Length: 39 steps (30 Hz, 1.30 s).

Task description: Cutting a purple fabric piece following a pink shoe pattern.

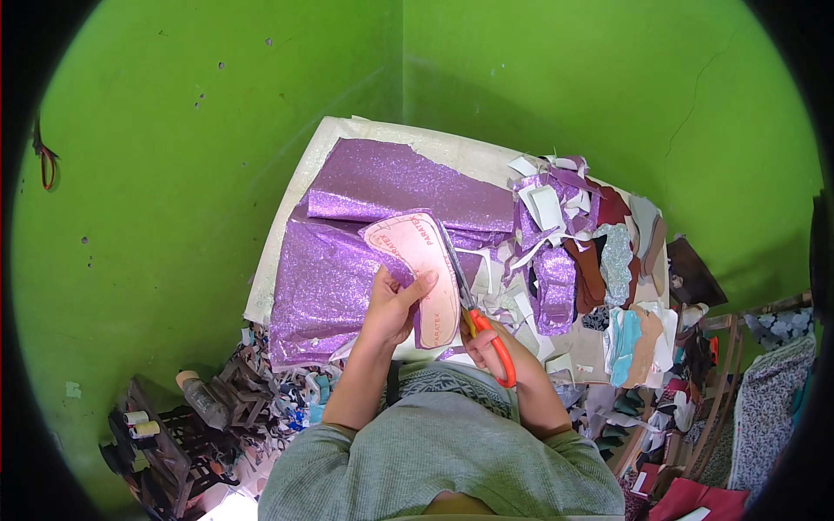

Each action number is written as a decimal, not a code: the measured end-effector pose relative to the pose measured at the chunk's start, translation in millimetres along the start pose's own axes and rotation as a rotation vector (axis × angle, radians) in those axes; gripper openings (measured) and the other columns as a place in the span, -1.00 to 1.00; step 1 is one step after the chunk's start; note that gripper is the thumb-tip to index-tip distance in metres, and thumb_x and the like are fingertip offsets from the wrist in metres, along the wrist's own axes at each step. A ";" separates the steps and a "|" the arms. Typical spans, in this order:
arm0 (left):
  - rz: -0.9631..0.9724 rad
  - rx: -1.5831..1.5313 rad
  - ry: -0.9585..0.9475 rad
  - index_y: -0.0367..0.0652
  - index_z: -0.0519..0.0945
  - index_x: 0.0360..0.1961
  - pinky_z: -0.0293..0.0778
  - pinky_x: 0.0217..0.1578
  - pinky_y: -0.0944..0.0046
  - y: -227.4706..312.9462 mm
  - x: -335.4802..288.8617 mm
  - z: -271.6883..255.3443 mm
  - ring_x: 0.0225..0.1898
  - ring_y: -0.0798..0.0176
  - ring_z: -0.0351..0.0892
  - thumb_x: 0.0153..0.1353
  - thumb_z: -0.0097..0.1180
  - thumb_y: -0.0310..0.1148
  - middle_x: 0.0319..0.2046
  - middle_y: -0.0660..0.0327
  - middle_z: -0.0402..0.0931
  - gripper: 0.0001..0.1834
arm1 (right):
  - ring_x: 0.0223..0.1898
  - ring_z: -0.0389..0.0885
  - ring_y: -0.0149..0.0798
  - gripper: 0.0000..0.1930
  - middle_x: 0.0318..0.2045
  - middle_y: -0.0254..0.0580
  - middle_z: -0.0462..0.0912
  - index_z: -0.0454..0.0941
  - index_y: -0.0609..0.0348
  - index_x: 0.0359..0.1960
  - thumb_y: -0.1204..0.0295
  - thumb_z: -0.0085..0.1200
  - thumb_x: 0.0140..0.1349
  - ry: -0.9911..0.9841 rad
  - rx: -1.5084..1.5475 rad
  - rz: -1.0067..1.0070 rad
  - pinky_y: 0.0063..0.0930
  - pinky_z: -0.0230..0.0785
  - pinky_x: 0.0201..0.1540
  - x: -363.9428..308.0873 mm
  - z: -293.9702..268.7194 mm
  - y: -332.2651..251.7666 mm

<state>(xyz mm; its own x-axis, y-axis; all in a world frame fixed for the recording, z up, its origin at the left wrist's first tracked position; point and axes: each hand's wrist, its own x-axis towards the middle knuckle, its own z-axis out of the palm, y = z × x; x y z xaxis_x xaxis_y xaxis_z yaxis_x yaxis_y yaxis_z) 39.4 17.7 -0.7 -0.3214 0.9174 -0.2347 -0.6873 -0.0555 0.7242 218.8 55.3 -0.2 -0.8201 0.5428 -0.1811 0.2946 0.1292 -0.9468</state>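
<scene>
My left hand [387, 311] is closed on a curved, pale pink shoe-upper-like piece [432, 282], its thumb pressed on the printed face. Purple glitter material shows as a narrow border round part of this piece. In my right hand [486, 345] is a pair of scissors [502, 358] with orange handles, the fingers wrapped round the loops. Their blades lie along the piece's right edge; how far apart they are is hard to tell. Beneath and beyond my hands spreads a large purple glitter sheet [321, 269], with a folded part at the back.
The white-topped table [291, 195] stands in a corner of green walls. Purple and white offcuts [543, 208] heap up at its right, beside stacks of brown cut pieces [588, 276] and turquoise ones [622, 347]. Thread spools [143, 428] stand at lower left, and scraps cover the floor.
</scene>
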 end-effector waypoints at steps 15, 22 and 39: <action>0.020 0.002 -0.054 -0.25 0.31 -0.13 0.51 -0.33 0.27 9.9 -1.3 -0.7 -0.31 0.27 0.52 -0.04 0.11 -0.61 -0.29 0.12 0.46 -0.60 | -0.70 0.04 -0.57 -0.21 -0.68 -0.47 0.13 0.21 0.11 -0.39 -0.46 -0.44 -0.16 -0.064 0.269 0.066 -0.70 -0.09 -0.67 0.2 1.8 0.9; 0.162 -0.096 0.111 -0.26 0.27 -0.14 0.53 -0.37 0.26 20.7 10.7 -14.7 -0.35 0.24 0.53 0.00 0.06 -0.63 -0.31 0.07 0.45 -0.63 | -0.58 0.31 -0.20 -0.53 -0.64 -0.18 0.31 0.27 0.24 -0.38 0.00 -0.37 0.22 -0.037 0.007 0.034 -0.37 0.24 -0.43 14.2 -14.8 39.0; 0.044 0.071 0.030 -0.28 0.29 -0.14 0.49 -0.28 0.27 5.6 6.7 -19.5 -0.29 0.28 0.50 -0.02 0.10 -0.62 -0.26 0.12 0.44 -0.61 | -0.25 0.51 0.00 -0.59 -0.32 0.18 0.50 0.36 0.37 -0.23 0.28 0.08 -0.02 0.328 -0.533 0.395 -0.28 0.35 -0.20 48.8 -17.9 80.5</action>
<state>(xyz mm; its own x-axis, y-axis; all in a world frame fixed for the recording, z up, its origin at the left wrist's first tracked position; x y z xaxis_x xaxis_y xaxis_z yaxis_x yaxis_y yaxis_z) 20.7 15.9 -10.9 -0.3705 0.9024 -0.2202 -0.6247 -0.0666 0.7780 211.2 107.0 -80.6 -0.4394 0.8415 -0.3144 0.8043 0.2127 -0.5548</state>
